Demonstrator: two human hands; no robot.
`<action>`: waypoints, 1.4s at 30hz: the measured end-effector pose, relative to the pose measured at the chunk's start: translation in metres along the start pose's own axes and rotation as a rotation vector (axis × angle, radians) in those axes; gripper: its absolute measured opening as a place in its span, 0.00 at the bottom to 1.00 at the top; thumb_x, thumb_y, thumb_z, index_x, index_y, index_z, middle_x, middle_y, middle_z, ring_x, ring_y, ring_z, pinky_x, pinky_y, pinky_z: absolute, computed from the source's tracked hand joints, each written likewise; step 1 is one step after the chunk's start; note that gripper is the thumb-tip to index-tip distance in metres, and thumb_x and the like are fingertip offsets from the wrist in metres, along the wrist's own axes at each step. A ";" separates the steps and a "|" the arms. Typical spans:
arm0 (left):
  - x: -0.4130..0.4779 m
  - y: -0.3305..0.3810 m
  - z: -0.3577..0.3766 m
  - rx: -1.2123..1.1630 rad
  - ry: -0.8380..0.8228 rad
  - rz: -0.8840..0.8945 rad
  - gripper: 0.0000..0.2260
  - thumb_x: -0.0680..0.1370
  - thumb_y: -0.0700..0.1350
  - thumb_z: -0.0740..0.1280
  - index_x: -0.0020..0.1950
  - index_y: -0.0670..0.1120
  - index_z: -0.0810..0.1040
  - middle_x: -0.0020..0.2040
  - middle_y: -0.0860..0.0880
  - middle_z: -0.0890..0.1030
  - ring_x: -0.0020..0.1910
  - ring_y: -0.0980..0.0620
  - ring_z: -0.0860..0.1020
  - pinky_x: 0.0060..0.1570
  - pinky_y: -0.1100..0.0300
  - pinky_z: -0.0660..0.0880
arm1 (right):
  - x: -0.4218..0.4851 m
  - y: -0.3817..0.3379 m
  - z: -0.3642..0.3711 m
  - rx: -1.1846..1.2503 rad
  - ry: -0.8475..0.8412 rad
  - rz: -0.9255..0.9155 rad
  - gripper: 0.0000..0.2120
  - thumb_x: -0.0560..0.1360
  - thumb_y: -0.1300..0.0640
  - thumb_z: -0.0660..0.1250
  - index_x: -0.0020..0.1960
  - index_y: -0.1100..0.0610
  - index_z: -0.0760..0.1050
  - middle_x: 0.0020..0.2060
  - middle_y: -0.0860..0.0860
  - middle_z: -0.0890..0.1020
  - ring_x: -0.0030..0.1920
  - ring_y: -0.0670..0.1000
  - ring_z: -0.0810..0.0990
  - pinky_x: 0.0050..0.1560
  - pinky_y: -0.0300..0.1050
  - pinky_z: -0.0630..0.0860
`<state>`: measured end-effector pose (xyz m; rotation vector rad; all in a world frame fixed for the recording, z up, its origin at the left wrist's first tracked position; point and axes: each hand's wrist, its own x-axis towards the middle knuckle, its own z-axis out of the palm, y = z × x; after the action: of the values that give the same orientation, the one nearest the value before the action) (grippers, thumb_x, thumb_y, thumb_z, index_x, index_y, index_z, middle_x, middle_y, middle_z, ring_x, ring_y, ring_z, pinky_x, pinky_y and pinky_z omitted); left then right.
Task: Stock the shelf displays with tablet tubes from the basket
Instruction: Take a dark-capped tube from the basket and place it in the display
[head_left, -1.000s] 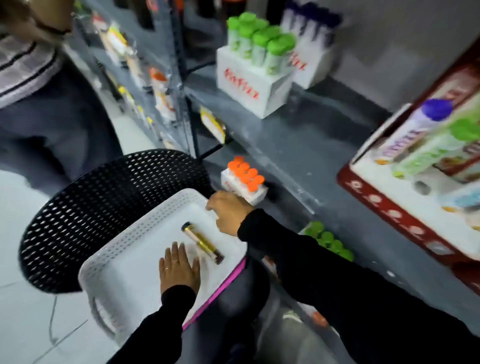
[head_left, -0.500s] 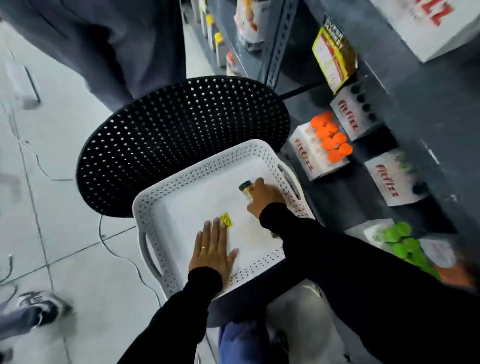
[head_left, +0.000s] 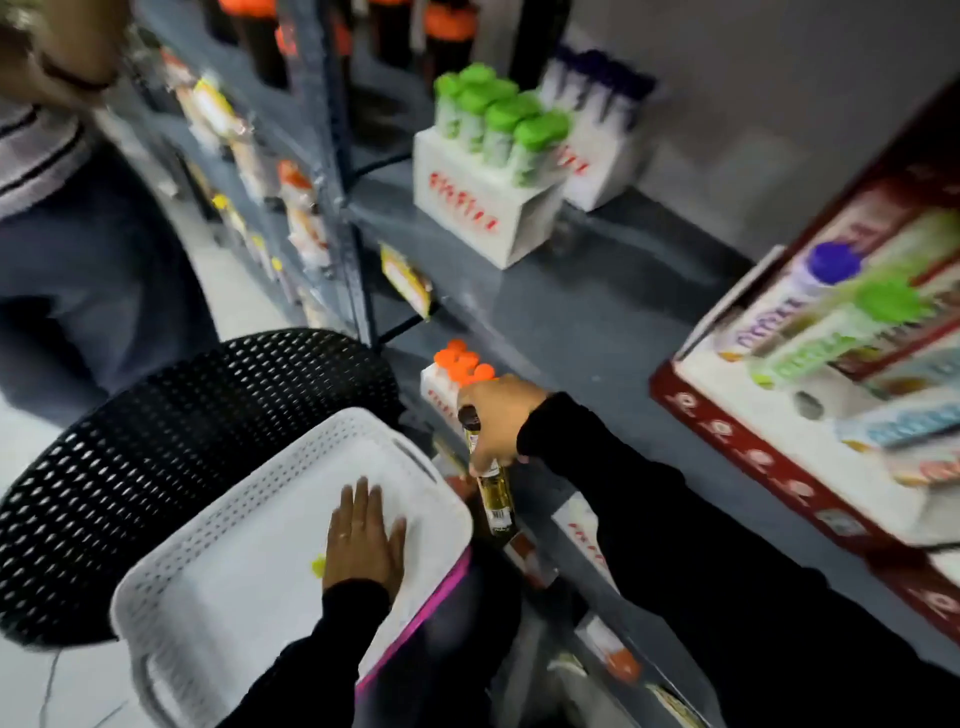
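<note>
We held yellow tablet tube in right hand, grip closed around upper half, tube hanging just past white basket rim. Left hand lay flat, open, on basket floor. Risks as we judged: one-handed hold slipping; knocking orange-capped display just beyond grip. Shelf edge close below; open shelf room right of grip.

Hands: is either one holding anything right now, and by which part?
The right hand grips a yellow tablet tube around its upper half, just below the dark cap. The left hand holds nothing; it lies flat in the white basket.
</note>
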<state>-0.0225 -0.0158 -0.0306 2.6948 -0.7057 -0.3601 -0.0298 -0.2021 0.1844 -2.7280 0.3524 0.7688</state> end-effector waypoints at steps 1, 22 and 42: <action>0.016 0.024 -0.011 -0.030 0.054 0.065 0.32 0.79 0.56 0.42 0.64 0.33 0.70 0.66 0.34 0.72 0.66 0.34 0.69 0.66 0.48 0.62 | -0.015 0.010 -0.012 0.020 0.010 0.008 0.15 0.64 0.63 0.74 0.34 0.56 0.66 0.26 0.50 0.72 0.18 0.45 0.71 0.14 0.34 0.64; 0.064 0.248 -0.070 0.051 0.124 0.521 0.36 0.70 0.55 0.40 0.69 0.35 0.64 0.72 0.37 0.65 0.72 0.38 0.61 0.71 0.45 0.56 | -0.220 0.105 -0.075 0.169 0.472 0.233 0.10 0.71 0.62 0.68 0.53 0.58 0.78 0.38 0.49 0.78 0.34 0.50 0.77 0.33 0.39 0.72; 0.059 0.245 -0.076 0.185 0.053 0.527 0.23 0.81 0.50 0.46 0.74 0.42 0.53 0.77 0.44 0.54 0.75 0.46 0.51 0.75 0.52 0.48 | -0.225 0.140 -0.078 0.262 0.915 0.675 0.20 0.73 0.46 0.69 0.55 0.62 0.78 0.52 0.60 0.79 0.49 0.57 0.78 0.41 0.45 0.72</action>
<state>-0.0528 -0.2284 0.1219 2.5334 -1.4421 -0.0910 -0.2226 -0.3234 0.3413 -2.5085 1.4726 -0.4614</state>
